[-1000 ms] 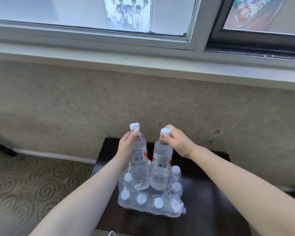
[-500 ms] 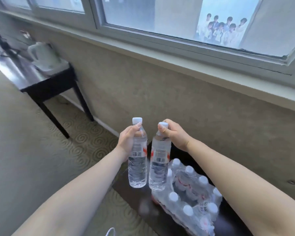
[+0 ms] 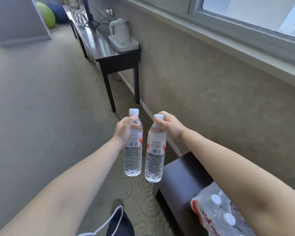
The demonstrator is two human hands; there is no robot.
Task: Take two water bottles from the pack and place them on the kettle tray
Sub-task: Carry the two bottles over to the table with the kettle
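My left hand (image 3: 124,130) grips a clear water bottle (image 3: 133,155) by its neck and upper body. My right hand (image 3: 170,126) holds a second water bottle (image 3: 154,160) by its white cap. Both bottles hang upright side by side over the carpet. The shrink-wrapped pack of bottles (image 3: 221,215) lies at the lower right on a dark low table (image 3: 179,176), partly hidden by my right forearm. Far ahead, a white kettle (image 3: 119,31) stands on a white kettle tray (image 3: 128,46) at the near end of a long dark console table (image 3: 109,55).
The console table runs along the wall under the window, with a TV stand (image 3: 90,16) and glassware further back. A green ball (image 3: 46,14) lies in the far corner. Patterned carpet (image 3: 41,108) spans the floor between me and the kettle. My shoe (image 3: 119,220) shows at the bottom.
The view has swung left, away from the pack and toward the kettle table. Both bottles have moved off the pack and now hang over the carpet.
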